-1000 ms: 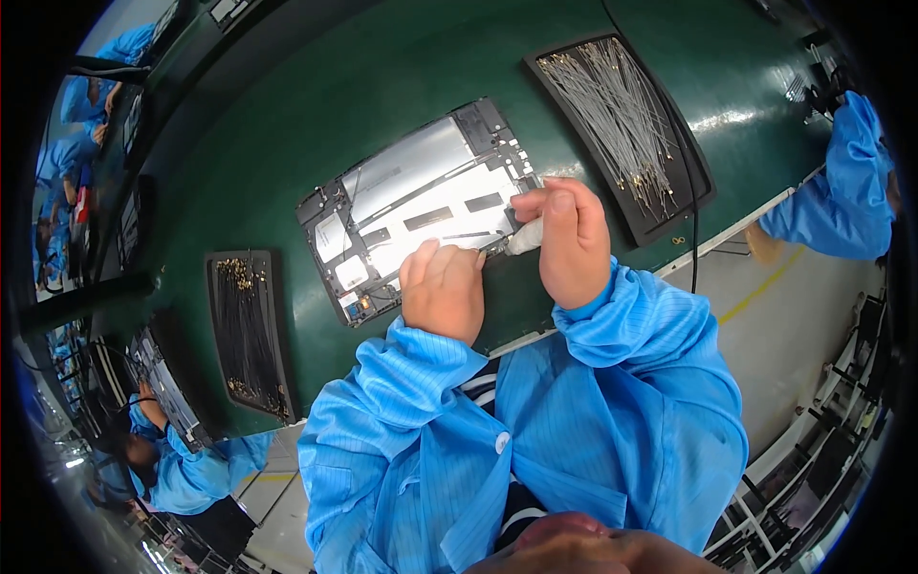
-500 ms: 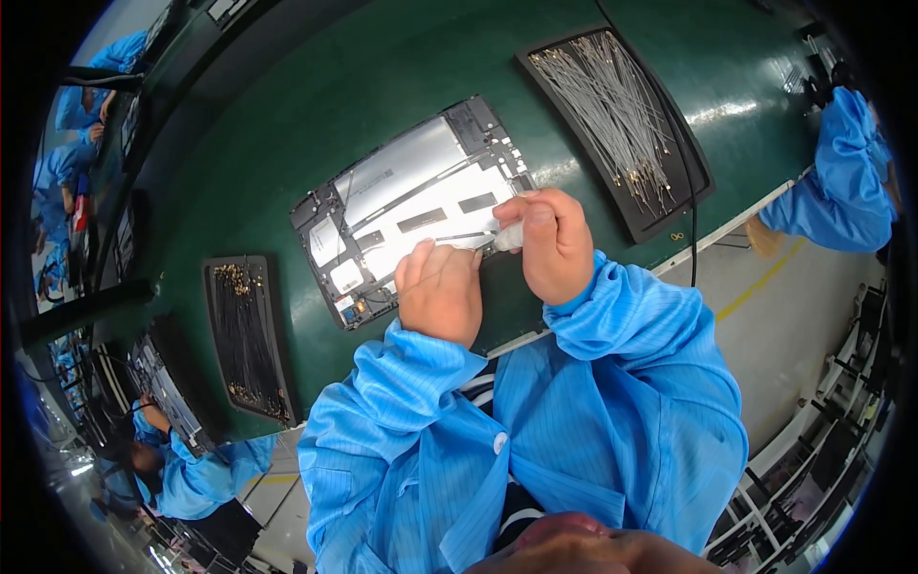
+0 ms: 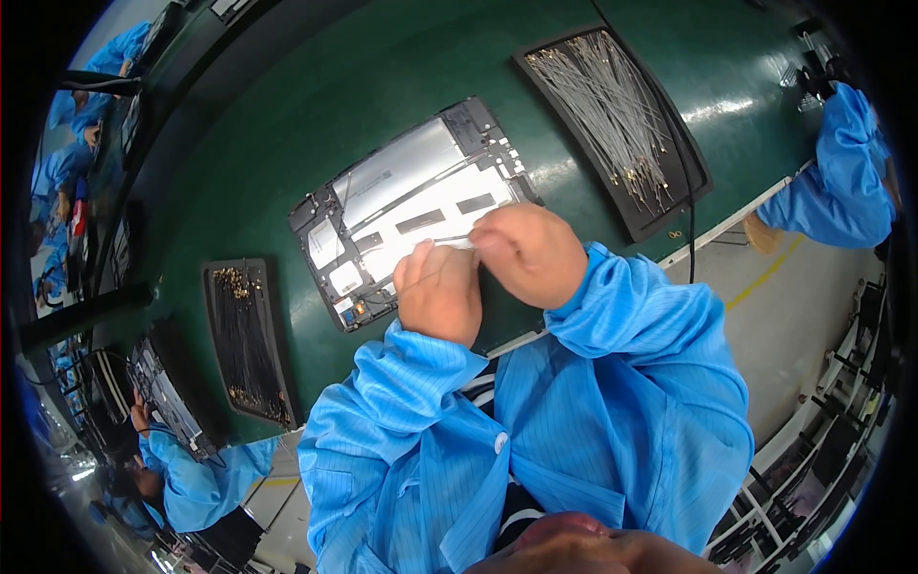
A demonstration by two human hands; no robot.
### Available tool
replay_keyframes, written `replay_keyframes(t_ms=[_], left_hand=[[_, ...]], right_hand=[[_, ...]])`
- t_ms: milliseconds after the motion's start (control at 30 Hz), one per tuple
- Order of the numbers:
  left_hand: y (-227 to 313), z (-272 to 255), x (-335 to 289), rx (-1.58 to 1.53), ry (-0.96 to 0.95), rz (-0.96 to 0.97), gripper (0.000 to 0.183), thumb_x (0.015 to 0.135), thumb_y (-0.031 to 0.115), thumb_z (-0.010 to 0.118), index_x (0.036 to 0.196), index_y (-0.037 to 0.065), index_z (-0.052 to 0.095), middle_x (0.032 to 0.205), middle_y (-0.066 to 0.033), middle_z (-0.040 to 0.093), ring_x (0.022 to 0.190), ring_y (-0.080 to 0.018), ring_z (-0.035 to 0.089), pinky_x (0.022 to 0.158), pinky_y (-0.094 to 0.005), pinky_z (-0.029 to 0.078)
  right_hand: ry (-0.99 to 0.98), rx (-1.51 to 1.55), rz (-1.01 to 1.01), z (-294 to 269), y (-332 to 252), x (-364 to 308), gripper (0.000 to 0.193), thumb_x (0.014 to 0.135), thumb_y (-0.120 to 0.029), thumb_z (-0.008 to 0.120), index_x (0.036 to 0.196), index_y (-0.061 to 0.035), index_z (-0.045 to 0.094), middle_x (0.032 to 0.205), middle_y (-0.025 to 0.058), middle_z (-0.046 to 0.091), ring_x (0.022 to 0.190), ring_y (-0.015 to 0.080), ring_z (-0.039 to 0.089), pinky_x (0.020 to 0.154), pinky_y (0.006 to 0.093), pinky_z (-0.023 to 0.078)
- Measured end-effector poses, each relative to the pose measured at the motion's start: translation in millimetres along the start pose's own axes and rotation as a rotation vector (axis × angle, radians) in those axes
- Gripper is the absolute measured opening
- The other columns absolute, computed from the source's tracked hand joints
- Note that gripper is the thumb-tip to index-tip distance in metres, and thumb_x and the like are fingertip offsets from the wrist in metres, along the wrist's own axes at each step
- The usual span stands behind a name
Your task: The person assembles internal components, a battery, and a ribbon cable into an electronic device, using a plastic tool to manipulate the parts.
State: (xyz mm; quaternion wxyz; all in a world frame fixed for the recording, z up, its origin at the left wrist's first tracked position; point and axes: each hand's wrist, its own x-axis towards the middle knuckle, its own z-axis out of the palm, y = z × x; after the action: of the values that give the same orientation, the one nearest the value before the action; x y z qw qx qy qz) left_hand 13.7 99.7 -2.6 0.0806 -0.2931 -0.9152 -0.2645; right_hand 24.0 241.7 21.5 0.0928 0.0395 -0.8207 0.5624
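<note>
An opened tablet (image 3: 402, 179) lies tilted on the green table, with silver battery panels, dark patches and small circuit parts along its edges. My left hand (image 3: 438, 295) rests over its near edge, fingers bent and pressed together. A thin dark line, perhaps a wire, crosses the back of these fingers; what they pinch is hidden. Just to the right, my right hand (image 3: 532, 254) is closed and turned palm down over the same edge. From its fingertips a slim grey tool tip (image 3: 453, 238) reaches toward the left fingertips. The tool's pale handle is now covered by the hand.
At the far right, a black tray (image 3: 684, 182) holds many grey cables, a black cord running across it. Another tray (image 3: 278, 337) with black cables stands at the left. Two tiny rings (image 3: 675, 234) lie near the table edge. Co-workers in blue sit at both sides.
My right hand has rolled over and moved slightly left and down, hiding the tool's pale handle. My left hand has hardly moved, and the tablet stays in place.
</note>
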Motion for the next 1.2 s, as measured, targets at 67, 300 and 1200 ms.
replay_keyframes(t_ms=[67,300,1200], left_hand=[[-1,-1,-1,0.001,0.006,0.005,0.01,0.067,0.007,0.055,0.076,0.007,0.056,0.072,-0.0066,0.054,0.083,-0.029,0.05,0.076,-0.0367,0.034],[-11,-10,3,0.012,-0.119,-0.008,0.008,0.065,0.01,0.052,0.071,0.008,0.056,0.07,-0.0082,0.055,0.081,-0.0289,0.049,0.073,-0.0384,0.036],[-96,-53,-67,-0.165,0.49,-0.735,0.054,0.071,0.026,0.056,0.111,-0.006,0.039,0.097,-0.0213,0.051,0.084,-0.0346,0.049,0.075,-0.0391,0.037]], right_hand=[[-0.082,-0.291,-0.24,4,-5,9,0.016,0.073,-0.017,0.053,0.073,-0.0014,0.056,0.07,0.0133,0.055,0.063,0.0282,0.053,0.058,0.0335,0.043],[-0.013,-0.21,-0.152,8,-3,12,0.02,0.078,-0.021,0.049,0.072,-0.0027,0.053,0.066,0.0117,0.054,0.06,0.0236,0.053,0.056,0.0316,0.042],[-0.272,0.618,0.917,-14,-5,42,0.039,0.081,-0.038,0.04,0.099,-0.0045,0.049,0.074,0.0048,0.057,0.048,0.0096,0.05,0.031,0.0192,0.034]])
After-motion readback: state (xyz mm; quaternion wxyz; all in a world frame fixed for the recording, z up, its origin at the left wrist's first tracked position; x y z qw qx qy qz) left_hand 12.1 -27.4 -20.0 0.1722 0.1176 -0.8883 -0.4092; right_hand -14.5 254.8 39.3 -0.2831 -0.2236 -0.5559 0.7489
